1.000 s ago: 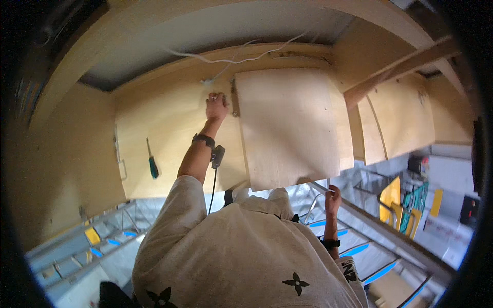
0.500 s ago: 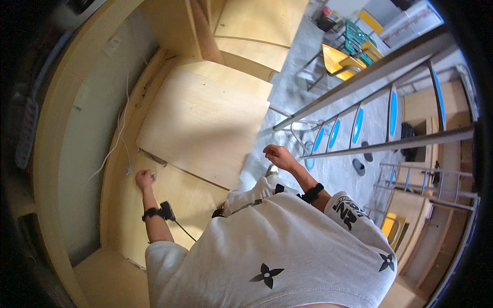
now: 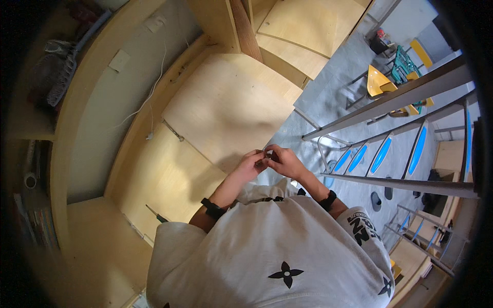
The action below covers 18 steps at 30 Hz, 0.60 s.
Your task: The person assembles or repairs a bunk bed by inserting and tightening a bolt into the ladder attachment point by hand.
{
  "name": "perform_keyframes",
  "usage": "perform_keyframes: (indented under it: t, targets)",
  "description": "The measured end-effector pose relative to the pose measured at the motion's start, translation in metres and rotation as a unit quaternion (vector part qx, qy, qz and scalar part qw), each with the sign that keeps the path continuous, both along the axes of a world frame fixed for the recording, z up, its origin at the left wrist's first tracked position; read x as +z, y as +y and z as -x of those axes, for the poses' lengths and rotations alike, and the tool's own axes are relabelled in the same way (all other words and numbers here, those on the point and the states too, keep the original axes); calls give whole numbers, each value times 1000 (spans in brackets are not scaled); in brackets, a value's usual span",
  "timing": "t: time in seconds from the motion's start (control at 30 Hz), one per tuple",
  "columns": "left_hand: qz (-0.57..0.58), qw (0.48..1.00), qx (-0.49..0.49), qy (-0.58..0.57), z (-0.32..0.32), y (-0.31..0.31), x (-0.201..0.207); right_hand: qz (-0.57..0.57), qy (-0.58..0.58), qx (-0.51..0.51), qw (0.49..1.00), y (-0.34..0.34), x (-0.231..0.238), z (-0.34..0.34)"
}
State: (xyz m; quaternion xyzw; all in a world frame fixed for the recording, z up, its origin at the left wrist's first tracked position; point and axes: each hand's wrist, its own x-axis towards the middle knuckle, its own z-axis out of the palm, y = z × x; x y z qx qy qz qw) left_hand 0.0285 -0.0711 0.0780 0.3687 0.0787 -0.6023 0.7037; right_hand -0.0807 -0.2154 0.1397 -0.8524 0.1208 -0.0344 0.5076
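We saw the left hand [image 3: 250, 165] and the right hand [image 3: 284, 160] brought together in front of the chest, fingertips meeting over something very small. What they pinched was too tiny to make out, and we could not tell whether either hand truly gripped it or only touched it; the fingers of both were curled inward, not spread. Each wrist carried a dark band, the left one [image 3: 212, 209] and the right one [image 3: 327, 200]. The hands hung above the lower edge of a pale wooden panel [image 3: 231, 110] that stood swung out from a light plywood cabinet wall [image 3: 159, 177]. A small metal hinge [image 3: 173, 131] sat along the panel's left edge, where it met that wall. A thin white cable [image 3: 149, 100] ran down the grey back board [image 3: 108, 123] and ended near the hinge. Low on the wall, just beside the left shoulder, the shaft of a screwdriver [image 3: 154, 212] stuck out. To the right of the hands ran grey metal rails [image 3: 390, 97] with blue rungs [image 3: 382, 154] between them, and below lay a grey floor [image 3: 334, 97] with a yellow chair [image 3: 379, 82] well apart from us. The white shirt [image 3: 272, 251] filled the bottom of the view.
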Motion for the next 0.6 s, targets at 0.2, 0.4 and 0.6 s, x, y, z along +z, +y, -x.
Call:
perform_keyframes:
  t: [0.2, 0.4, 0.6]
  targets:
    - [-48, 996, 22, -73, 48, -51, 9, 22, -9, -129, 991, -36, -16, 58]
    - [-37, 942, -76, -326, 67, -93, 36, -289, -32, -205, 935, -76, -24, 95]
    - [-3, 832, -126, -540, 74, -124, 53, -370, 104, -317, 867, -93, 8, 102]
